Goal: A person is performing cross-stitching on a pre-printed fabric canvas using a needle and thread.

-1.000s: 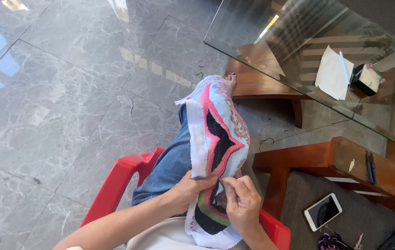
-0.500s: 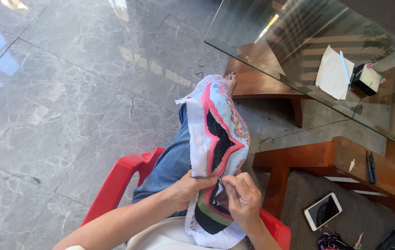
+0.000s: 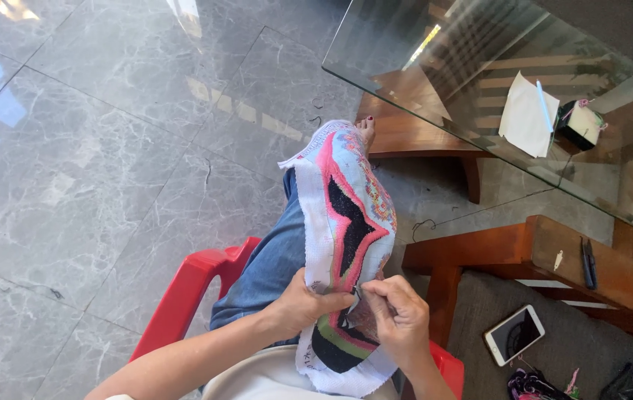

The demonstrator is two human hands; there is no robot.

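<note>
The embroidered cloth lies draped over the raised knee, running from centre frame toward 6 o'clock. The left hand is closed on the cloth's edge at its 9 o'clock side. The right hand pinches at the stitching; no needle can be made out. Keep the cloth taut between both hands and work close to the pinch. A phone lies at 4 o'clock.

Home living room: glass table, marble floor, cushioned wooden sofa.
</note>
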